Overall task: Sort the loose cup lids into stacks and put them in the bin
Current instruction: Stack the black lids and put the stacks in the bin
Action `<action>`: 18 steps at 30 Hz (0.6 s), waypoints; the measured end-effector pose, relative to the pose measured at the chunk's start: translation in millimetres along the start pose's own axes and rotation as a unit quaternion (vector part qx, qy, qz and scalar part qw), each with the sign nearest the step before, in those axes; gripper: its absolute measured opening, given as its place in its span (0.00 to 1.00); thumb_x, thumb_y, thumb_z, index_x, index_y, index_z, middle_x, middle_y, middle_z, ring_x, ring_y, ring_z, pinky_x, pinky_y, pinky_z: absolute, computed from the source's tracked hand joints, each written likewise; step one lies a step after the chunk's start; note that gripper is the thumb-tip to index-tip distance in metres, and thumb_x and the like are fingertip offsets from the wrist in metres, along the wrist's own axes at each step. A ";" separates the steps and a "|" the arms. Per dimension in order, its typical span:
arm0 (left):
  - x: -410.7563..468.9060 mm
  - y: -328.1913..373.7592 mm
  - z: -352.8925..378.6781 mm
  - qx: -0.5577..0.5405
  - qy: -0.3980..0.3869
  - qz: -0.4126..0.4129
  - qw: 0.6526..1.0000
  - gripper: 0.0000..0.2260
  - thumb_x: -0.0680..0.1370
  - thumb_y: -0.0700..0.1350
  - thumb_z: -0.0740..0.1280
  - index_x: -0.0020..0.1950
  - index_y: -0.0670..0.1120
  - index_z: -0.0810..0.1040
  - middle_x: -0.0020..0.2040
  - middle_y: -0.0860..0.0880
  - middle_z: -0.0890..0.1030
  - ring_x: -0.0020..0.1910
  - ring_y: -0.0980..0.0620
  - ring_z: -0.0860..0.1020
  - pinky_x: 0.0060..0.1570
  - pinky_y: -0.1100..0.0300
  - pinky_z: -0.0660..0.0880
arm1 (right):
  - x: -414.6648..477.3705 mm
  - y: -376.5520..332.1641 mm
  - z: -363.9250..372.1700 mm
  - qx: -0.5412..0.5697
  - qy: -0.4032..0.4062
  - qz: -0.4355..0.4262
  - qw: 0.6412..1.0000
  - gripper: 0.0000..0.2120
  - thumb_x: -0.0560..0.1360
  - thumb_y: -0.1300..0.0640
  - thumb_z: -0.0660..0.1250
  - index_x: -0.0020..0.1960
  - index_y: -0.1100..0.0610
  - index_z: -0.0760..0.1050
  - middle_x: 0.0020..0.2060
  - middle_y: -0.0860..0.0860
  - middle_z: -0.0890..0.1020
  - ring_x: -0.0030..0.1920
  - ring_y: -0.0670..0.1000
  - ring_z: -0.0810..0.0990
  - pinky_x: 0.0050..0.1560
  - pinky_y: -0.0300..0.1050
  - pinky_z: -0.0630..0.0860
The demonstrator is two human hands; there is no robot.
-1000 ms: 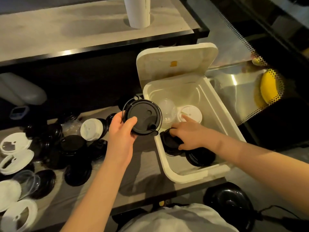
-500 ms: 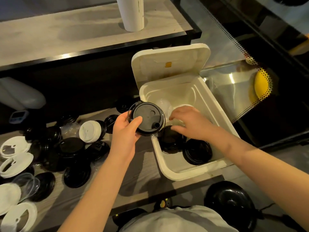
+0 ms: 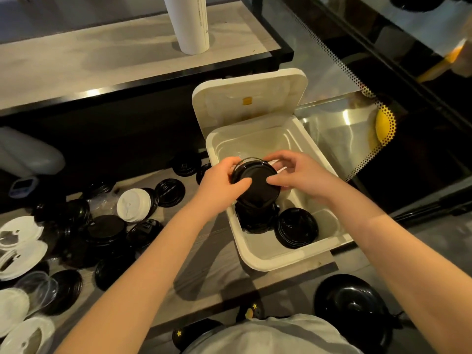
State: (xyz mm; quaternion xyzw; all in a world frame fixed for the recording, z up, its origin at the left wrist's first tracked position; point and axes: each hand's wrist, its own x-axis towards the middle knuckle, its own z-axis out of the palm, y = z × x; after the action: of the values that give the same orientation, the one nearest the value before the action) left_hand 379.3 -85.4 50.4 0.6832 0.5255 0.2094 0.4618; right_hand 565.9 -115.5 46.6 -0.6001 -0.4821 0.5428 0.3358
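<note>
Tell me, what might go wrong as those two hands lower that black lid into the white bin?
1. The left hand and right hand pinch the black lid only by its rim, tilted; it could slip and land askew.
2. The black stack beneath sits tight against the bin wall, so the lid may catch there.
3. A second black stack stands close by; a bump could knock it over.

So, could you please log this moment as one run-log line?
hands: left and right both grip black lid | place: over white bin | bin: black lid stacks inside
</note>
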 end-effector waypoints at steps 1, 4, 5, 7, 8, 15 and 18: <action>-0.7 0.4 1.4 0.057 0.011 0.014 0.998 0.23 0.75 0.44 0.69 0.69 0.46 0.69 0.60 0.49 0.77 0.61 0.51 0.74 0.61 0.55 0.72 | 1.6 1.9 -0.3 0.005 -0.004 0.017 1.000 0.18 0.72 0.66 0.69 0.59 0.53 0.73 0.46 0.53 0.77 0.40 0.48 0.80 0.39 0.38 0.78; -4.4 -1.7 5.2 0.204 0.052 0.073 0.975 0.22 0.76 0.47 0.66 0.70 0.45 0.69 0.65 0.47 0.74 0.66 0.48 0.70 0.63 0.58 0.67 | 9.1 7.6 2.1 0.028 -0.021 0.079 0.996 0.17 0.73 0.65 0.70 0.60 0.55 0.73 0.47 0.55 0.78 0.43 0.50 0.81 0.39 0.41 0.81; -5.7 -3.6 5.0 0.243 0.063 0.092 0.964 0.22 0.77 0.48 0.65 0.70 0.44 0.69 0.66 0.47 0.72 0.68 0.48 0.67 0.64 0.57 0.64 | 12.3 10.3 3.6 0.028 -0.016 0.100 0.994 0.17 0.73 0.65 0.70 0.60 0.55 0.73 0.48 0.56 0.78 0.42 0.51 0.81 0.38 0.42 0.81; -6.9 -9.5 0.8 0.275 0.083 0.107 0.952 0.22 0.77 0.48 0.65 0.70 0.43 0.69 0.70 0.47 0.69 0.71 0.48 0.62 0.69 0.55 0.59 | 17.2 16.4 10.4 0.017 0.002 0.144 0.989 0.17 0.73 0.65 0.69 0.60 0.58 0.72 0.46 0.57 0.78 0.38 0.53 0.80 0.34 0.41 0.81; -7.8 -12.7 -1.7 0.276 0.089 0.106 0.951 0.22 0.77 0.49 0.65 0.70 0.43 0.69 0.72 0.46 0.67 0.73 0.48 0.60 0.71 0.54 0.57 | 18.7 20.3 15.4 0.003 0.009 0.162 0.987 0.17 0.73 0.66 0.69 0.60 0.59 0.72 0.43 0.56 0.77 0.36 0.52 0.79 0.32 0.41 0.79; -19.4 -32.1 -4.8 0.256 0.026 0.073 0.964 0.23 0.78 0.48 0.64 0.72 0.44 0.67 0.77 0.48 0.56 0.77 0.52 0.51 0.73 0.57 0.51 | 24.3 49.7 38.1 -0.394 0.060 0.103 0.911 0.18 0.73 0.50 0.69 0.58 0.57 0.71 0.52 0.56 0.79 0.52 0.57 0.77 0.46 0.46 0.73; -20.7 -34.7 -3.8 0.251 0.021 0.077 0.965 0.22 0.79 0.48 0.62 0.72 0.44 0.67 0.78 0.48 0.53 0.77 0.52 0.48 0.72 0.58 0.50 | 21.9 45.7 40.2 -0.565 0.063 0.041 0.822 0.21 0.75 0.44 0.65 0.59 0.57 0.67 0.52 0.56 0.79 0.53 0.59 0.78 0.42 0.45 0.69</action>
State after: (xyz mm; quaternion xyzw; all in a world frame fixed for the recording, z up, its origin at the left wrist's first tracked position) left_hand 350.7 -101.9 26.8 0.8111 0.5166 0.1195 0.2470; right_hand 535.3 -113.9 -10.4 -0.7368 -0.6570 0.1496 -0.0545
